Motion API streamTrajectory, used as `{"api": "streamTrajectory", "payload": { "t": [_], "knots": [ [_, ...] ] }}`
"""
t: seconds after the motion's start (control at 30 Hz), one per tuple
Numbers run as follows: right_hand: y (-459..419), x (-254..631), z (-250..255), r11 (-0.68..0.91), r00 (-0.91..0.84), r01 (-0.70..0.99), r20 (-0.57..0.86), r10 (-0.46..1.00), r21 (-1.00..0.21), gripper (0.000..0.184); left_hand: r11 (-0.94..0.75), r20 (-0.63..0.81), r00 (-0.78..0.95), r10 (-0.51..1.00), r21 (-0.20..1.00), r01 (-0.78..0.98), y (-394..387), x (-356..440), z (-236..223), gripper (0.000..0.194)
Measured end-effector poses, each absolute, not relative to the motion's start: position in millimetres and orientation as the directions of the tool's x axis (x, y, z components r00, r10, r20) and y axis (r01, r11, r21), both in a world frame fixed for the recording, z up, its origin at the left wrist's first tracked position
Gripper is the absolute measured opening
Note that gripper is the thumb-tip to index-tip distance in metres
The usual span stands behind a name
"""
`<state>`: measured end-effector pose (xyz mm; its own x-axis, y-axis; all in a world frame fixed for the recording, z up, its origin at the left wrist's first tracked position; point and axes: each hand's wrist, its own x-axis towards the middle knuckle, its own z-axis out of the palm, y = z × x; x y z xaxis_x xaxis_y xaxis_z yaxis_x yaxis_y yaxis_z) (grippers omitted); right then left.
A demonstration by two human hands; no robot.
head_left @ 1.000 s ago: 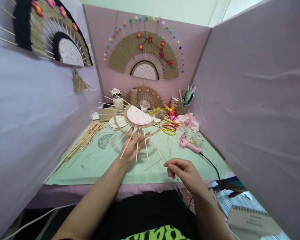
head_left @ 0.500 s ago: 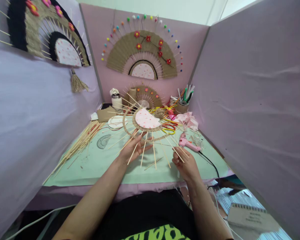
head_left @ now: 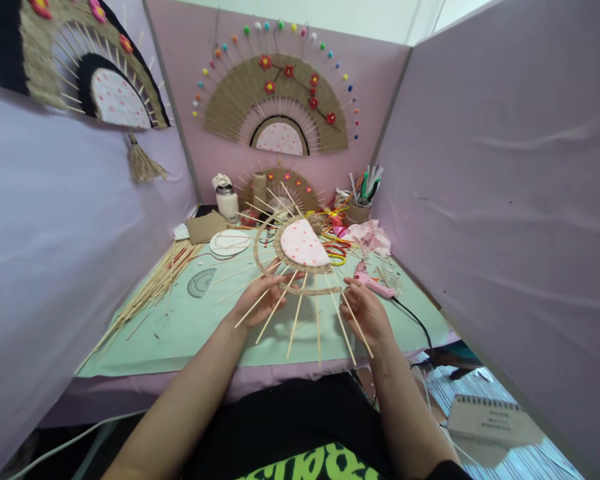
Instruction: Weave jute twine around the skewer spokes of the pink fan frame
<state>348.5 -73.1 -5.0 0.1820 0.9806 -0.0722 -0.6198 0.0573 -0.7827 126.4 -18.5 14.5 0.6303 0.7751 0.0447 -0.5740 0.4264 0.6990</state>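
Fingers of the left hand (head_left: 260, 300) spread under a fan frame (head_left: 303, 243), gripping it from below so that it sits tilted above the table (head_left: 170, 340). Beyond those fingertips is its dotted half-disc (head_left: 305, 240); pale sticks (head_left: 297, 320) ray out from there, some crossing in front of the hands, and a narrow cord band (head_left: 323, 292) curves across them. Just beside the band's end, the right hand (head_left: 367, 313) has its fingers curled in (from where I stand the detail is too small, so I cannot tell whether they pinch anything).

My guess is that cord is being woven through the sticks, near the end of a row. The next move, I'd say, calls for a steady left grip while the right fingers work around the outermost stick, snugly but without bending it.

Just past the right fingers lies a pink glue gun (head_left: 373, 283); left of the left fingers, a protractor (head_left: 200, 283) and, farther out, a bundle of loose sticks (head_left: 147, 297). Well beyond both hands hangs a flowered fan (head_left: 245, 87).
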Motion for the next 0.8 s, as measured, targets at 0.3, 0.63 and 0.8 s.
{"api": "streamTrajectory", "payload": {
  "t": [0.3, 0.63, 0.8],
  "knots": [
    [-55, 347, 0, -0.043, 0.064, -0.532, -0.091, 0.994, -0.846, 0.032, 0.518, -0.024, 0.744, 0.668, 0.732, -0.442, -19, 127, 9, 0.076],
    [-29, 335, -3, -0.013, 0.219, -0.499, -0.141, 0.965, -0.867, 0.022, 0.687, -0.055, 0.884, 0.465, 0.652, -0.321, -19, 132, -1, 0.058],
    [-23, 336, -11, -0.033, 0.229, -0.460, -0.155, 0.961, -0.887, 0.020, 0.705, -0.157, 0.896, 0.415, 0.678, -0.208, -22, 136, -3, 0.048]
  ]
}}
